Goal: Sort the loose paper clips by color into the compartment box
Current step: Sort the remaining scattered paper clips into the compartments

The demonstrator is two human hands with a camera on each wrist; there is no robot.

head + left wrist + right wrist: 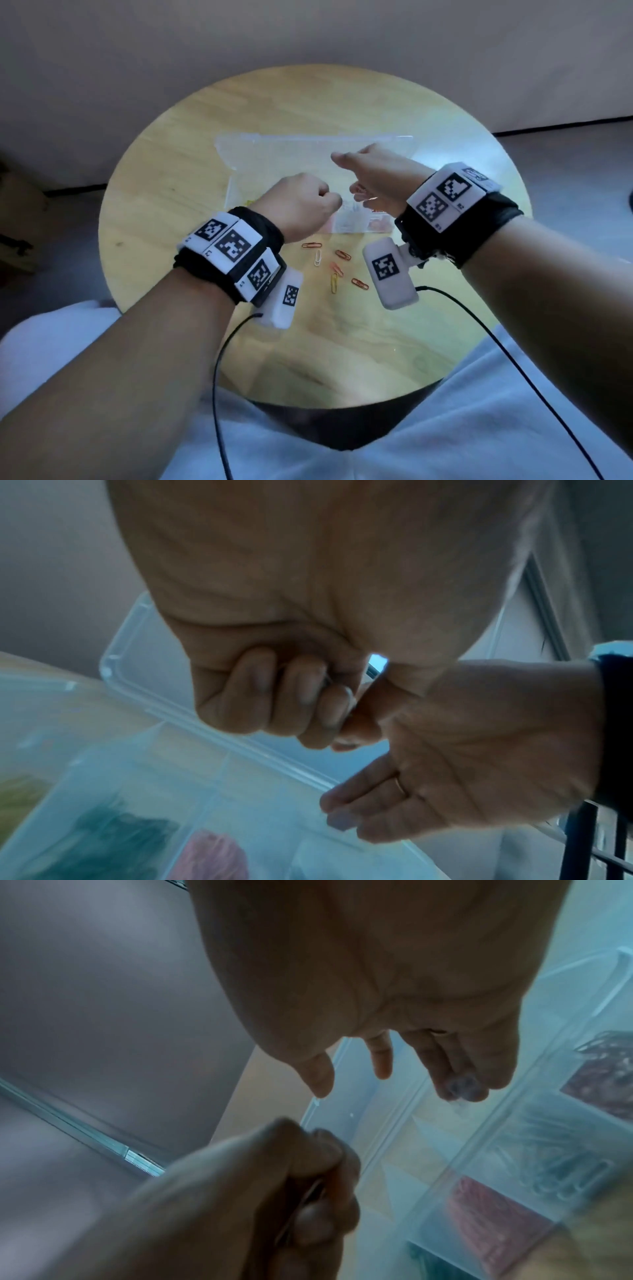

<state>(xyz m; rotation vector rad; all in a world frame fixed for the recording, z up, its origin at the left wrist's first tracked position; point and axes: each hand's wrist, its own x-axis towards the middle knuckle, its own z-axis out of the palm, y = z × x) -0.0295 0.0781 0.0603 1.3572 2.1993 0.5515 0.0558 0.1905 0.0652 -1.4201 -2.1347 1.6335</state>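
A clear compartment box (pixel 346 224) sits mid-table with its lid (pixel 291 150) folded back. My left hand (pixel 305 202) hovers over it as a fist, its curled fingers (pixel 284 696) pinching a thin paper clip (pixel 306 1196) whose colour I cannot tell. My right hand (pixel 352 174) hangs just to the right with relaxed fingers (pixel 383 1066) and holds nothing. Several loose clips lie in front of the box: orange ones (pixel 311 245) (pixel 343 255), a white one (pixel 318 257) and a yellow one (pixel 334 282). Compartments hold red clips (pixel 493 1221) and grey clips (pixel 561 1150).
The round wooden table (pixel 164 192) has bare wood to the left of the box and in front of the loose clips. Black cables (pixel 219 377) trail from both wrist units over my lap. A grey wall stands behind the table.
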